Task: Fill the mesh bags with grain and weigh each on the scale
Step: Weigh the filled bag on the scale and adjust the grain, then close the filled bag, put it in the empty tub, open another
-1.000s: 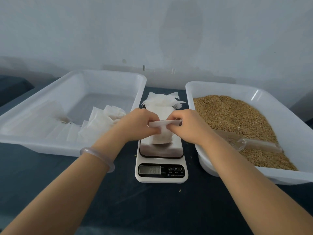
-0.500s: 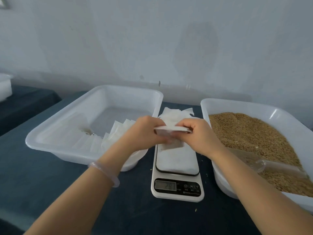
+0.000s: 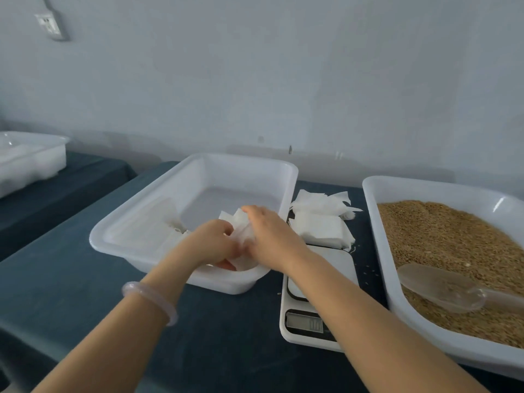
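Both hands are down in the left tray, so by my reading one bag has been filled and weighed and is being laid with the finished ones. The left hand has its fingers curled round the bag. The right hand lies over its top, and whether those fingers pinch it or merely press cannot be told. The scale stands between the two near trays with nothing on the part of its plate that shows; the right forearm crosses the rest, and the display is unreadable. More white bags lie in the left tray, partly under the hands and overlapping too much for a sure count: several at least. Behind the scale sits a stack of flat empty bags, thick and loosely fanned, so much filling seems left. The grain covers most of the right tray, and the scoop lies on it, untouched. Counted: two hands, one scale, one scoop, one stack of empties, two trays on this table, a third tray far off to the left, and one bracelet on the left wrist.
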`<state>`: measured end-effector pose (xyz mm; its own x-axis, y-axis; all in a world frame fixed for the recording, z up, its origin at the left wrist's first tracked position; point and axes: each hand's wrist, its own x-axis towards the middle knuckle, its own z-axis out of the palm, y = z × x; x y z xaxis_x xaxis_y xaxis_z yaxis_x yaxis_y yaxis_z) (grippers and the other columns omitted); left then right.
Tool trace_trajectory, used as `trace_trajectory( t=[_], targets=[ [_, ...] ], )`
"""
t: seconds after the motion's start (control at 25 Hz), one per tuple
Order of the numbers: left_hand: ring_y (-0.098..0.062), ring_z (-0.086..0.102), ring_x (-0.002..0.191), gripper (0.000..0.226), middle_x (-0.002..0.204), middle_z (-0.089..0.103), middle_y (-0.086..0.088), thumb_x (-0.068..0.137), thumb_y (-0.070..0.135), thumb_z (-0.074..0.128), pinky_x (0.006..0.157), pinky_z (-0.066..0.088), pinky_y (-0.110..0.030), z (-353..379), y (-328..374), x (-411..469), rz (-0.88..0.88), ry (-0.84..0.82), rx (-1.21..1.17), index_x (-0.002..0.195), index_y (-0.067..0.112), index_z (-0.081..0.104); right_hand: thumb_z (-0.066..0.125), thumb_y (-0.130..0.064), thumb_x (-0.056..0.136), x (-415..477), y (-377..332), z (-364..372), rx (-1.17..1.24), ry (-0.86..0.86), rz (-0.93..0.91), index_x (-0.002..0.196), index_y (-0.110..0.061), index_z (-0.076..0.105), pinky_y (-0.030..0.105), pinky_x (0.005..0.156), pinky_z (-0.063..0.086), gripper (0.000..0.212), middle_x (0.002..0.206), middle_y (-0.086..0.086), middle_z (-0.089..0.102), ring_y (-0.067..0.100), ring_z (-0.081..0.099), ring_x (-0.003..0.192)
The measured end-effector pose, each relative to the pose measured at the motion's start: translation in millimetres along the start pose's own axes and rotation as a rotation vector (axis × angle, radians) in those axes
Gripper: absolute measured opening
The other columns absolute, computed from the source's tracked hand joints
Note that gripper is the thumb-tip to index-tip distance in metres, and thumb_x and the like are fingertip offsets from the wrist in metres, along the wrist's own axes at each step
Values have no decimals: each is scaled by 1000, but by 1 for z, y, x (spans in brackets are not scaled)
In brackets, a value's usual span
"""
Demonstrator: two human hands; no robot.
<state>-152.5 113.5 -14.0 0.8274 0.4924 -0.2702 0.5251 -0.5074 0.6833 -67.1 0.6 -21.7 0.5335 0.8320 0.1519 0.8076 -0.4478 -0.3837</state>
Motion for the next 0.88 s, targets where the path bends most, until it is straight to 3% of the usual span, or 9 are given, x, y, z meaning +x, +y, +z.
trace_trajectory(
  t=[0.08,0.16,0.2,0.28,0.4,0.56,0.64,0.76,0.88],
  targets=[
    [-23,71,81,25,84,70,-7,84,13,63,82,56,-34,0,1,4,-37,-49,-6,107,8,53,58,-16,85,-2,-6,-2,-144,98,-44,126,-11,42,38,87,39,44,122,10,49,29,49,107],
    [-23,72,81,27,84,73,-9,85,6,62,81,57,-34,-3,-2,7,-83,-133,-179,109,7,52,55,-20,87,-8,-12,-9,-153,113,-84,104,-14,57,33,78,36,18,104,7,59,26,53,90],
    [-20,73,79,24,81,74,-7,83,6,63,77,58,-31,-5,-3,7,-89,-171,-183,106,7,55,51,-21,88,-10,-15,-12,-176,46,-103,89,-18,60,32,76,33,10,92,5,61,25,51,81],
    [-16,72,75,20,73,74,-2,79,9,65,69,56,-26,-4,-5,10,-79,-183,-35,98,7,62,42,-20,92,-15,-19,-15,-252,-160,-101,69,-28,53,34,89,31,26,74,0,53,22,43,77],
    [-23,72,67,17,60,70,-8,77,0,62,67,59,-32,-3,-2,15,-116,-96,-3,89,6,51,33,-25,95,-9,-15,-11,-313,-310,-53,87,-23,60,39,112,14,29,94,3,61,22,51,96],
    [-35,71,82,10,73,70,-17,73,-2,58,83,56,-47,-7,-4,14,-137,-41,78,75,6,52,30,-25,97,-5,-10,-4,-371,-305,-77,92,-18,57,44,115,6,28,116,7,60,24,48,116],
    [-35,68,92,22,85,68,-16,73,2,61,84,56,-44,-8,-2,12,-126,-48,212,95,2,57,30,-23,97,-7,-10,-6,-356,-290,-121,109,-16,59,46,114,10,32,120,9,58,26,46,116],
    [-24,65,83,45,92,60,-5,77,14,71,71,57,-33,-15,4,6,-141,0,340,115,12,46,40,-27,95,-16,2,-11,-108,-186,-127,113,-16,62,39,109,23,31,118,7,57,25,48,112],
    [-19,56,94,39,104,60,1,80,30,71,77,43,-27,-23,28,1,120,312,484,113,19,54,49,-31,92,-27,32,-32,112,42,-50,108,-19,64,33,92,41,25,114,1,59,20,51,107]
  ],
)
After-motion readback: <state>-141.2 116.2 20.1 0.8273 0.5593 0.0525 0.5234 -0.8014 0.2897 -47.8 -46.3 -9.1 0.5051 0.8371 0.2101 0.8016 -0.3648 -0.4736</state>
